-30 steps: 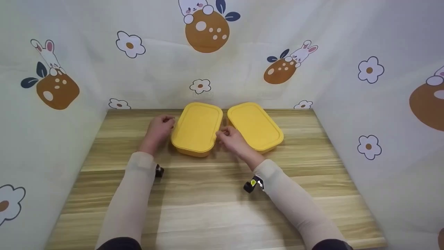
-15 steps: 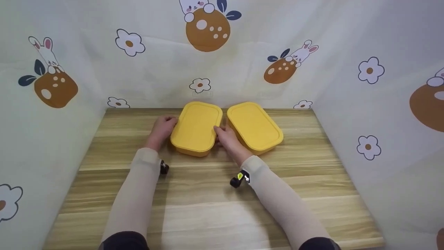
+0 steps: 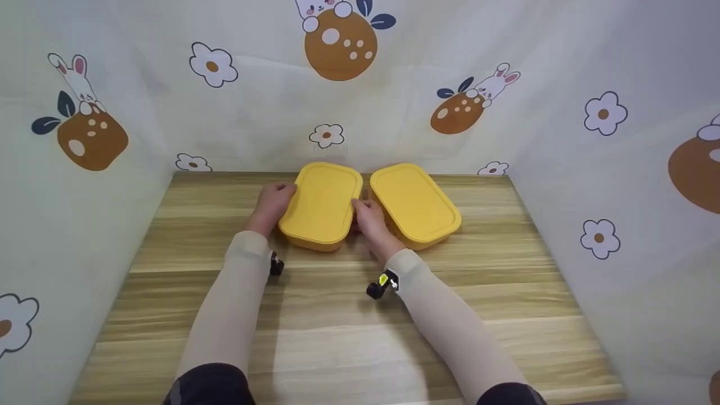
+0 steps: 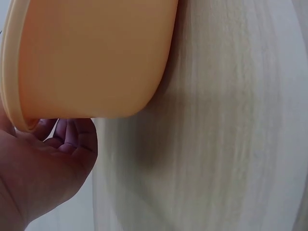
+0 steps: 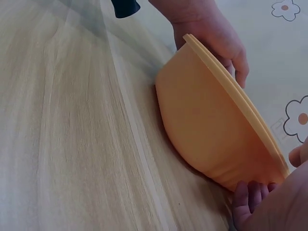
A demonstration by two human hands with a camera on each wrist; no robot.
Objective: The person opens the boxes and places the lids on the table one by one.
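Note:
Two yellow lidded food containers stand at the back of the table. The left container (image 3: 322, 202) lies between the hands. My left hand (image 3: 273, 205) grips its left side, thumb at the lid's rim. In the left wrist view the fingers of that hand (image 4: 48, 163) curl below the rim, against the container's wall (image 4: 96, 57). On the opposite side my right hand (image 3: 371, 222) holds the container, thumb on the lid edge. The right wrist view shows its fingers (image 5: 242, 195) bent against the lower wall. What the containers hold is hidden by the lids.
The right container (image 3: 415, 202) sits close beside the right hand, angled outward. Behind both hangs a patterned cloth wall (image 3: 253, 112), which also closes in the sides. The wood-grain table (image 3: 332, 315) stretches toward the person. A dark wrist camera (image 3: 378, 288) juts from the right sleeve.
My left hand has moved rightward onto the left container's edge. The right hand's thumb has come onto the lid edge and its forearm has swung left. Both containers keep about the same place.

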